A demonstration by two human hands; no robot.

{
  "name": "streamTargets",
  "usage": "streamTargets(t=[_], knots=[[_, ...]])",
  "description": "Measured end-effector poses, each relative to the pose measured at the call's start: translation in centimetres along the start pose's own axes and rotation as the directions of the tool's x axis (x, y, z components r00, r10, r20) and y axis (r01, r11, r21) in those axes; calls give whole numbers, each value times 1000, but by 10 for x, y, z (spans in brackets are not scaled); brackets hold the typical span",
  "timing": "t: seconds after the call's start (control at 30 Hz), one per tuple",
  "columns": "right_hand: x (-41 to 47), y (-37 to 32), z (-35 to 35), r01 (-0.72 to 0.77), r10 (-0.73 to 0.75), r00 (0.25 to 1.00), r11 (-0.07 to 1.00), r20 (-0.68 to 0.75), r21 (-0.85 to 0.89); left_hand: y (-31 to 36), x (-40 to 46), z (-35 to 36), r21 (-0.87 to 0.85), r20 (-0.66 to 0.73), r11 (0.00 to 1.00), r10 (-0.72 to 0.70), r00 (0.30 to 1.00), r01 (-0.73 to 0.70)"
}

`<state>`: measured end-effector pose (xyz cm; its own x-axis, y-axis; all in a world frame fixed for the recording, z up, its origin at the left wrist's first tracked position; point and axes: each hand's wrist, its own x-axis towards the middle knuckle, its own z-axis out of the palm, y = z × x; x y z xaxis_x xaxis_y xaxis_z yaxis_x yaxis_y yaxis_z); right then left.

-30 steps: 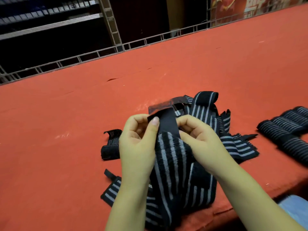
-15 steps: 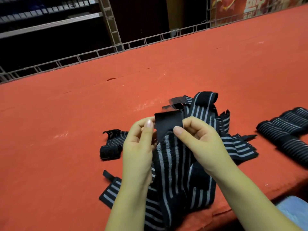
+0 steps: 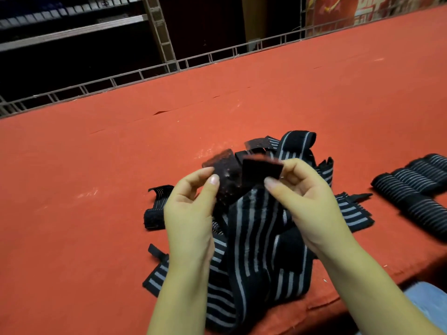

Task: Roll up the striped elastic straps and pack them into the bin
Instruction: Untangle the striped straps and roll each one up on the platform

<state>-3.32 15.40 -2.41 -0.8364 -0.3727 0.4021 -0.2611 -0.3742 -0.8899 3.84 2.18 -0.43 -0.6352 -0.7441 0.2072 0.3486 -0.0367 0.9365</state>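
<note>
A striped elastic strap (image 3: pixel 254 228) is held up over the near edge of the red bench (image 3: pixel 314 100), its black end tab (image 3: pixel 262 170) raised between both hands. The tab is pinched by the right hand (image 3: pixel 302 201), thumb and forefinger clamped on its right corner, the other fingers curled behind. A second, blurred black flap (image 3: pixel 226 175) of the strap is met by the left hand (image 3: pixel 191 213); its thumb is laid against the flap and the fingers are curled behind it, though how firmly it is gripped cannot be told through the blur. The body of the strap is draped downward between the wrists and over the near edge.

Beneath and behind the hands, a loose heap of unrolled straps (image 3: pixel 300 151) is spread on the bench, with ends fanned out to the right (image 3: pixel 350 211) and one short piece (image 3: pixel 157 209) lying just left of the left hand. Near the right edge of the bench, well apart from the heap, rolled straps (image 3: pixel 420 189) are laid side by side, touching. A wire rail (image 3: pixel 145 73) is seen along the far edge, with dark shelving (image 3: pixel 72 20) beyond it. No bin can be made out.
</note>
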Motion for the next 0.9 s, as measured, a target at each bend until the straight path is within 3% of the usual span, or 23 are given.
streamTargets(t=[0.1, 0.23, 0.43, 0.6, 0.9], knots=[[-1, -5, 10, -72, 66, 996, 992, 61, 102, 0, -9, 5, 68, 60, 997, 41, 997, -45], [-3, -9, 16, -1, 2, 1000, 997, 9, -74, 5, -17, 6, 71, 154, 997, -12, 988, 1], [-2, -15, 18, 56, -58, 998, 993, -18, -105, 6, -19, 0, 138, 267, 985, 60, 962, -100], [-1, -18, 12, 96, -102, 995, 966, -12, -239, 10, -20, -1, 189, 322, 974, 62, 945, -129], [-2, -29, 7, 44, -31, 997, 975, 64, -216, 15, -21, -4, 194, 372, 973, 45, 927, -125]])
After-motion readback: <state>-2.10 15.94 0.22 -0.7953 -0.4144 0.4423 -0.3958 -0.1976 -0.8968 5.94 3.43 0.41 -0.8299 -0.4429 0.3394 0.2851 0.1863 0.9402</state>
